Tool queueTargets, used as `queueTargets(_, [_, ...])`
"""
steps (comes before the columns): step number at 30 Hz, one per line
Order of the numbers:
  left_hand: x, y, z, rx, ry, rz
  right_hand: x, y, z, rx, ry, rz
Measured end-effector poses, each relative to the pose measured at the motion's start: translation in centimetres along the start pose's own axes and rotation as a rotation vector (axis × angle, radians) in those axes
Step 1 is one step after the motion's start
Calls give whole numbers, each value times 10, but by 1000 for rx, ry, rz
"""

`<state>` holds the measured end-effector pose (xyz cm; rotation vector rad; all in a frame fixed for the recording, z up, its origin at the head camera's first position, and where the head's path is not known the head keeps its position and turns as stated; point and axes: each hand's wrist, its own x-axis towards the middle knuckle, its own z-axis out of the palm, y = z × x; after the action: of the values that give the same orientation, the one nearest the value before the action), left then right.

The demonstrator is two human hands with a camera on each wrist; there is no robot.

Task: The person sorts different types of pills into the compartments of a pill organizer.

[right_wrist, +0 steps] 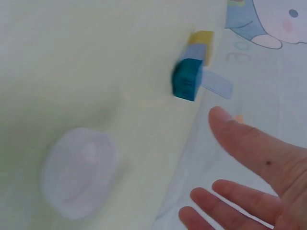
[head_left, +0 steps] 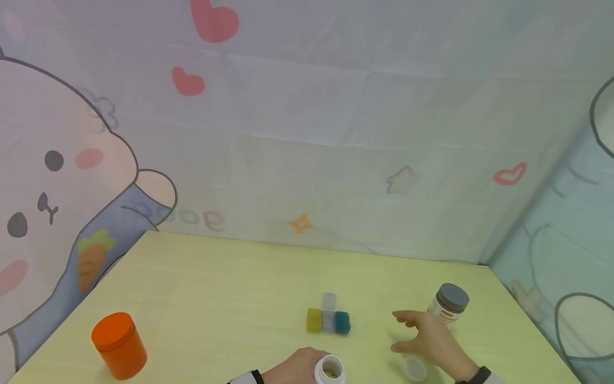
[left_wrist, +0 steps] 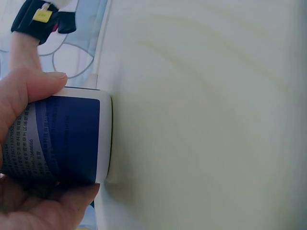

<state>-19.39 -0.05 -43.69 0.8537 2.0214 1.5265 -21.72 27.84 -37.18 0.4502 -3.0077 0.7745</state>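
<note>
- We see a pale yellow tabletop [head_left: 216, 288], with faint streaks showing in the left wrist view.
- Toward its left side we find an orange jar [head_left: 120, 352], lid on, standing upright.
- Near the middle we see a small pill case [head_left: 328, 321] with yellow, clear and teal compartments in a row; the clear one's flap is open, pointing away from us.
- On the right we have a white jar [head_left: 446, 312] with a grey lid, upright.
- Nearer us lies a round whitish cap [head_left: 414, 368], apart from the jar.
</note>
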Motion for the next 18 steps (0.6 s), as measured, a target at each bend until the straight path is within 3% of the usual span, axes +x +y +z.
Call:
queueTargets(8, [-1,1,7,-9,33,-101,20,-28,5,49,13,-60])
queueTargets(18, [2,0,5,97,14,-14,43,-42,29,132,-49,-134])
